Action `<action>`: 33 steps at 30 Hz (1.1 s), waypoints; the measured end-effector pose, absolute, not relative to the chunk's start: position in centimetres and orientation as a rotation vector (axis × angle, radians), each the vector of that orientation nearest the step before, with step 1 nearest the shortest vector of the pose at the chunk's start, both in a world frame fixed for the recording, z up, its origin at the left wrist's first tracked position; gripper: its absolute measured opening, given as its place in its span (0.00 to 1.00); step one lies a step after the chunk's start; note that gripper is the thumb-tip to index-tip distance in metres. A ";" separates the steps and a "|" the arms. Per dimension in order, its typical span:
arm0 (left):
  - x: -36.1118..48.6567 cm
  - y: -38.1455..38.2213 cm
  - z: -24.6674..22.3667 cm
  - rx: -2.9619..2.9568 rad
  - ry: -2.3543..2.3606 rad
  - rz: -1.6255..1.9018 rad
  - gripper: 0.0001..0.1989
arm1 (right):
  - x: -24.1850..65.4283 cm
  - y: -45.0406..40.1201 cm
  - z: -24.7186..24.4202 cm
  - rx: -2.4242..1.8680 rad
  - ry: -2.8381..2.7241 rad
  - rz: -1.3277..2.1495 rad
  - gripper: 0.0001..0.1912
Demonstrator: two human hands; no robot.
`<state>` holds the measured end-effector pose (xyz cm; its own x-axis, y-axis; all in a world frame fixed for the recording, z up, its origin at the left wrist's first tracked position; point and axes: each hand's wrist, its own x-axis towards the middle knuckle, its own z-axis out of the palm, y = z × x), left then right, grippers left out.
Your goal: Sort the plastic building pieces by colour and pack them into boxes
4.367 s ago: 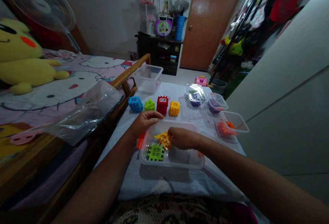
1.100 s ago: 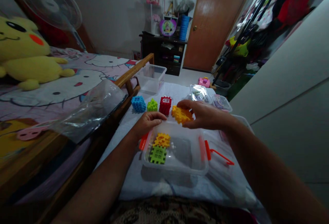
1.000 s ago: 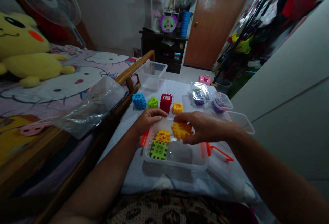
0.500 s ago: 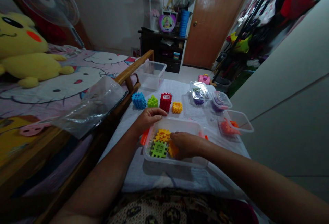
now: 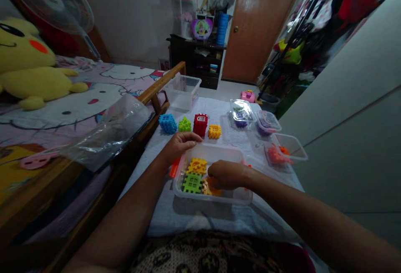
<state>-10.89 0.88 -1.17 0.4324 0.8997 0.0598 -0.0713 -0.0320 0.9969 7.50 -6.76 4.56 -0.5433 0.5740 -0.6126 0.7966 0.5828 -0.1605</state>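
A clear plastic box (image 5: 216, 199) stands before me on the cloth-covered table. Within its left part lie a yellow toy building block (image 5: 196, 166), a green window block (image 5: 193, 183) and an orange-yellow block (image 5: 211, 187). My right hand (image 5: 226, 173) reaches into the box, its fingers curled down by the orange-yellow block; whether anything is pinched in them is hidden. At the far left corner of the rim rests my left hand (image 5: 181, 143), fingers stretched out and thumb apart. Under its wrist an orange latch (image 5: 174, 167) shows on the box's side.
Beyond the box stand blue (image 5: 168, 123), light green (image 5: 184, 124), red (image 5: 200, 124) and yellow (image 5: 214, 131) block stacks. Small clear containers with purple pieces (image 5: 265, 127) and orange pieces (image 5: 278, 154) sit right. A larger empty bin (image 5: 184, 93) is behind, beside the wooden bed rail (image 5: 163, 83).
My right hand has risen slightly, uncovering more of the orange-yellow block beneath it. My left hand stays at the box's corner. The whole view has shifted a little.
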 end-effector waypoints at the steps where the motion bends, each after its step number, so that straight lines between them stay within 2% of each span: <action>1: -10.9 0.8 -1.1 1.373 0.804 0.932 0.11 | 7.5 -6.9 4.7 1.086 2.316 -0.590 0.16; 12: -11.0 1.0 -1.4 1.444 0.830 0.929 0.11 | 7.3 -7.6 5.2 1.048 2.360 -0.604 0.17; 15: -11.0 0.9 -1.3 1.437 0.836 0.931 0.12 | 8.3 -7.5 7.1 1.104 2.425 -0.632 0.18; 18: -11.0 0.9 -1.2 1.420 0.825 0.925 0.11 | 10.4 -5.7 9.9 1.159 2.544 -0.806 0.15; 21: -10.9 0.9 -1.0 1.399 0.820 0.918 0.11 | 12.8 -1.8 10.9 1.397 2.637 -0.948 0.12; 23: -10.8 0.9 -1.0 1.386 0.824 0.918 0.12 | 14.0 1.3 9.7 1.685 2.662 -0.783 0.10; 26: -10.9 1.0 -1.1 1.368 0.830 0.912 0.12 | 14.6 5.1 5.9 1.827 2.648 -0.536 0.17; 30: -10.9 0.9 -1.3 1.345 0.828 0.905 0.12 | 14.2 7.4 0.7 1.720 2.601 -0.283 0.36; 33: -10.9 0.8 -1.3 1.330 0.823 0.907 0.12 | 13.8 7.8 -1.3 1.673 2.556 -0.210 0.39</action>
<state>-10.91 0.84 -1.27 0.4333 0.9011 0.0135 -0.0740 0.0207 0.9970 13.77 7.80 -1.33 -0.4007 0.9053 -0.1406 0.9161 0.3945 -0.0712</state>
